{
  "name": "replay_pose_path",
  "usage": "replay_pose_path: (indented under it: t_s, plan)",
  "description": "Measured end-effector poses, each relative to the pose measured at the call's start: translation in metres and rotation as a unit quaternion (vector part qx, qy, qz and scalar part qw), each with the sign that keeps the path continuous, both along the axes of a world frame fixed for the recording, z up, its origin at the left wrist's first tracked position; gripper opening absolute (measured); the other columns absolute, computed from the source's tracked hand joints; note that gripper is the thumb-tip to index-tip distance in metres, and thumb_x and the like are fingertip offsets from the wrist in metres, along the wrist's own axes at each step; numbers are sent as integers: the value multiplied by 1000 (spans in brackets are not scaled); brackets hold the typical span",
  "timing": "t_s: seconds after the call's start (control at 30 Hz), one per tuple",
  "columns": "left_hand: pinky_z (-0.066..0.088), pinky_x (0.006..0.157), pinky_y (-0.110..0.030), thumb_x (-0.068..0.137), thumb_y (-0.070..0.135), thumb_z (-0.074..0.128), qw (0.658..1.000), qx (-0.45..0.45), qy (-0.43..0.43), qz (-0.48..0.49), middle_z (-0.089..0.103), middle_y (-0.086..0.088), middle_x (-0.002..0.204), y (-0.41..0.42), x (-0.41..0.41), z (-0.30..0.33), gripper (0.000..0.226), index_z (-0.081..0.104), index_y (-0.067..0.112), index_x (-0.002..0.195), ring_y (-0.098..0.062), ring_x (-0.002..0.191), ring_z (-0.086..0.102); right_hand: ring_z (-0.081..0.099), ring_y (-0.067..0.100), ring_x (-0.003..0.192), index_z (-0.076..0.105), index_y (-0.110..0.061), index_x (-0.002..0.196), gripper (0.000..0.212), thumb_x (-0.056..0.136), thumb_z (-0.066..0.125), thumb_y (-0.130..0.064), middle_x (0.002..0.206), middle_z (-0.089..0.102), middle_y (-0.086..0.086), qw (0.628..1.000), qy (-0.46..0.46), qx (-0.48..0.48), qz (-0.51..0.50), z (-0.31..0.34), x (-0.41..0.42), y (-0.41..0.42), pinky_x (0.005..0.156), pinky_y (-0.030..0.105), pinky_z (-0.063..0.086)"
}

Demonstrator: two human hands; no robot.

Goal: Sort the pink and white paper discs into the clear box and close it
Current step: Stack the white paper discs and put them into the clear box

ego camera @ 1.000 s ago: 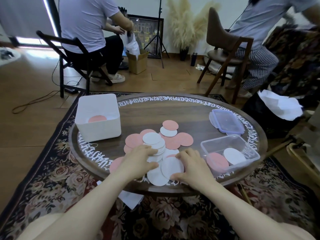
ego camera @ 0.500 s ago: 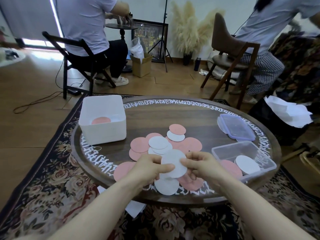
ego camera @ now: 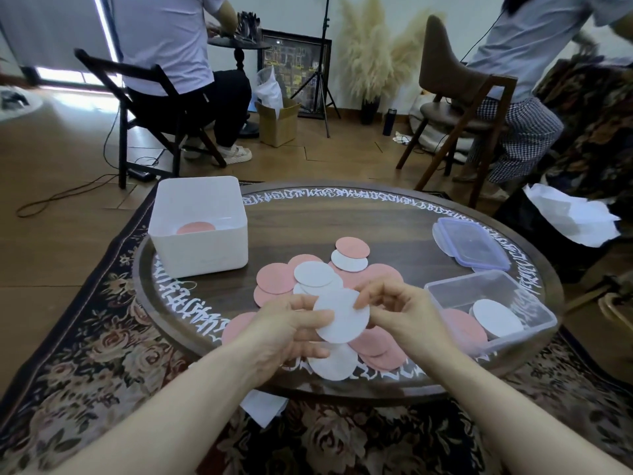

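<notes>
both hands, left hand (ego camera: 284, 323) and right hand (ego camera: 400, 310), are pinching a round white paper disc (ego camera: 342, 317) with curled fingers above the round wooden table (ego camera: 342, 217).

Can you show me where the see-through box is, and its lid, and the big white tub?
clear box (ego camera: 534, 305), head view, on its far right rim.
lid (ego camera: 469, 243), head view, on the middle of its top.
white tub (ego camera: 202, 253), head view, on its near wall.

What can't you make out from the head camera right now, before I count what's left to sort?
- Head view: the white paper disc pinched by the left hand and right hand may be one or several; stacked edges hide this.
- Loose disc pile on the round wooden table: overlaps and hands hide the count.
- White plastic bin: its near wall hides most of the floor.
</notes>
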State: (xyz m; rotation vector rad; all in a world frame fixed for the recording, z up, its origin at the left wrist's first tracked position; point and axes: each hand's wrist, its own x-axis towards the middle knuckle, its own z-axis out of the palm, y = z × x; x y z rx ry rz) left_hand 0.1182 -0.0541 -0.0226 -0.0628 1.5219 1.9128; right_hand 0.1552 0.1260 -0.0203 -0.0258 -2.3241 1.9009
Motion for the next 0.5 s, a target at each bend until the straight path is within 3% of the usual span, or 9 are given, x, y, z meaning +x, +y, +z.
replay_pose_path:
  t_s: [0.1, 0.17, 0.23, 0.33, 0.43, 0.5]
  plan:
    - [53, 48, -25, 83, 1, 67, 1000, 6, 11, 26, 73, -16, 93, 0, -2, -1, 19, 64, 4, 101, -23, 70, 70, 54, 15, 59, 71, -21, 71, 34, 86, 58, 6, 74, 67, -1, 1000, -7, -11, -19, -1, 0, -2, 58, 24, 46]
    - [55, 49, -25, 83, -2, 65, 999, 15, 9, 51, 73, -17, 90, 1, -3, 0, 16, 64, 4, 98, -25, 71, 71, 56, 15, 58, 69, -16, 89, 16, 91, 57, -5, 74, 68, -1, 996, -33, -70, -32, 0, 0, -3, 51, 24, 45]
    - [56, 51, -26, 83, -5, 64, 998, 15, 12, 64, 73, -16, 88, 3, -3, -1, 15, 63, 4, 95, -26, 72, 72, 56, 15, 54, 65, -9, 101, 13, 92, 57, -12, 72, 68, 1, 989, -76, -121, -23, -1, -1, -2, 44, 23, 42]
    - [57, 50, -26, 84, -6, 62, 997, 7, 21, 80, 72, -17, 86, 4, -3, 0, 13, 62, 4, 92, -25, 69, 72, 53, 14, 48, 66, -2, 97, 18, 89, 59, -17, 72, 64, 5, 983, -115, -140, -13, -6, -2, 1, 39, 20, 36]
    - [56, 47, -27, 85, -5, 62, 996, 4, 30, 89, 71, -19, 93, 5, -1, 3, 17, 61, 5, 98, -24, 65, 71, 54, 13, 48, 67, -9, 99, 13, 90, 57, -5, 71, 63, 5, 986, -109, -129, -2, -2, 0, 1, 41, 20, 38]
    - [55, 44, -27, 86, -4, 61, 995, 8, 24, 93, 69, -19, 100, 5, -2, 3, 25, 61, 10, 106, -26, 65, 72, 57, 12, 55, 66, -19, 106, 40, 87, 50, 14, 78, 66, 4, 993, -80, -87, 20, -2, 2, 2, 48, 20, 42]
